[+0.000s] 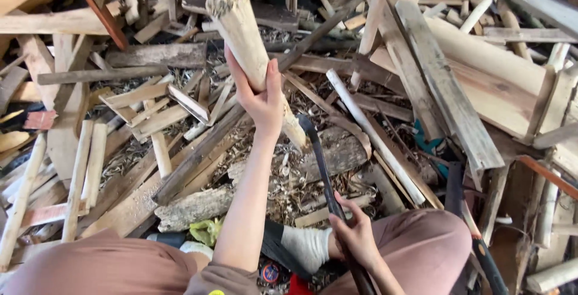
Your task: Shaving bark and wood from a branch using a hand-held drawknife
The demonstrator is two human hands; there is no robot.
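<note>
Right hand, nearest, clenched on handle of dark curved blade; blade tip meets lower end of pale wooden stake. Left hand grasps stake mid-length, tilted, frayed top far. Beyond: scrap-wood pile crowds floor; little open room around log block.

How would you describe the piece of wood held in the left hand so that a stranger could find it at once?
Amid the heap of wood scraps, find the left hand raised at centre. It grips a pale round stake, tilted. Unlike its flat neighbours, its top end is frayed.
</note>
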